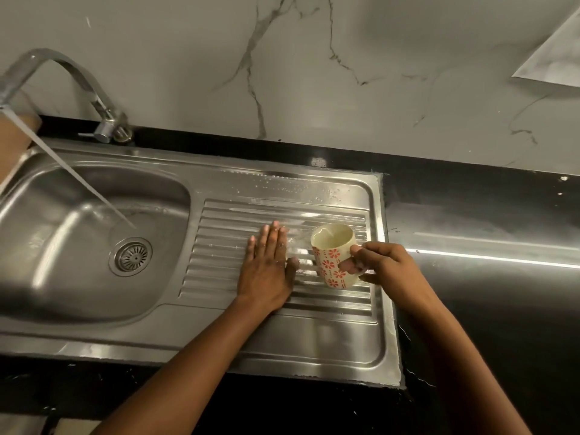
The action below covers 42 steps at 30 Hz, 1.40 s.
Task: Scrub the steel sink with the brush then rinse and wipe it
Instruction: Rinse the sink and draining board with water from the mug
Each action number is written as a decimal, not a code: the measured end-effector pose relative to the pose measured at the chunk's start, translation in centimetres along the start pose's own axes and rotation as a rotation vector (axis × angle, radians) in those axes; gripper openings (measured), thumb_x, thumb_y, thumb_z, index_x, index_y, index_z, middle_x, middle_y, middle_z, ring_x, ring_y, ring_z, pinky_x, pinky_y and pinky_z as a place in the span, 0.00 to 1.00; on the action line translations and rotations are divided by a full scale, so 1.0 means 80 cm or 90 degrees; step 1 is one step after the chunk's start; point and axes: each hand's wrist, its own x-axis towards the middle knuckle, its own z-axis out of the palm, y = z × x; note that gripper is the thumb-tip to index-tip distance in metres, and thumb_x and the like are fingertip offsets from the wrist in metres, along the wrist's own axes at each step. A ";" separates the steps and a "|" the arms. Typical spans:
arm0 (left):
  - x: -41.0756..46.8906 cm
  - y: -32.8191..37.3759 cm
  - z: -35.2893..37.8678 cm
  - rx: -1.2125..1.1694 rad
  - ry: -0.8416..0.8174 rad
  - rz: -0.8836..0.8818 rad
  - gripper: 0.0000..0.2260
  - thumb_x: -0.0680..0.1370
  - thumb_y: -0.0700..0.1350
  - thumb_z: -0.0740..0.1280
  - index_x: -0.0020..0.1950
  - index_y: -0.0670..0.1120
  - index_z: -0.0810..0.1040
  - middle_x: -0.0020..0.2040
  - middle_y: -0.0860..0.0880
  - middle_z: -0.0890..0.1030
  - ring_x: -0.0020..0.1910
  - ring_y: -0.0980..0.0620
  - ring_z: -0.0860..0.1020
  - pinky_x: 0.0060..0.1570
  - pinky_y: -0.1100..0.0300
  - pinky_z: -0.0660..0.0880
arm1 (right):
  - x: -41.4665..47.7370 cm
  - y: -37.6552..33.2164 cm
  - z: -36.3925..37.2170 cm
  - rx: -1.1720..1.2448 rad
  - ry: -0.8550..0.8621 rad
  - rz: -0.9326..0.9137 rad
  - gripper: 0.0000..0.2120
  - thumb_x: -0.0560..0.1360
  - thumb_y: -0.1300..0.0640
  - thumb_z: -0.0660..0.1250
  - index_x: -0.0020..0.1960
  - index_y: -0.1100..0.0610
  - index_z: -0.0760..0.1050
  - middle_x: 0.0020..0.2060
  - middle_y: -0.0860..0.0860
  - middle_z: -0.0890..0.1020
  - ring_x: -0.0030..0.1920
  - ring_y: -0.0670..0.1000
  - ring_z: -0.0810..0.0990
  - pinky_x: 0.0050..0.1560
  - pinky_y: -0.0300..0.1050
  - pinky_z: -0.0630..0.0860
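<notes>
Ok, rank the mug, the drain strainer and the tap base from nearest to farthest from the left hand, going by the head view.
1. The mug, just right of the left hand, held in the right hand.
2. The drain strainer, to the left, in the basin.
3. The tap base, far left, at the back rim.

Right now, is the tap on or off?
On: a stream of water falls from the tap into the sink, landing near the drain.
</notes>
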 end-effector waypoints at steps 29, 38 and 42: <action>0.115 0.127 0.014 -0.013 -0.026 0.207 0.42 0.81 0.61 0.62 0.85 0.48 0.41 0.85 0.44 0.43 0.83 0.42 0.38 0.81 0.38 0.44 | 0.024 -0.012 -0.064 -0.026 0.081 0.024 0.17 0.84 0.54 0.63 0.49 0.66 0.82 0.43 0.54 0.89 0.48 0.52 0.88 0.50 0.48 0.82; 0.191 0.153 0.003 0.059 -0.054 0.283 0.38 0.82 0.66 0.54 0.85 0.50 0.45 0.85 0.45 0.46 0.84 0.43 0.40 0.81 0.39 0.44 | 0.078 -0.046 -0.088 -0.120 0.139 0.037 0.15 0.85 0.54 0.62 0.49 0.62 0.82 0.38 0.50 0.88 0.46 0.52 0.88 0.49 0.50 0.83; 0.195 0.147 0.001 -0.003 -0.020 0.200 0.40 0.81 0.67 0.55 0.85 0.49 0.44 0.85 0.44 0.46 0.84 0.42 0.41 0.81 0.39 0.45 | 0.099 -0.050 -0.080 -0.153 0.138 0.030 0.15 0.85 0.53 0.63 0.47 0.58 0.83 0.37 0.47 0.88 0.45 0.51 0.88 0.54 0.55 0.84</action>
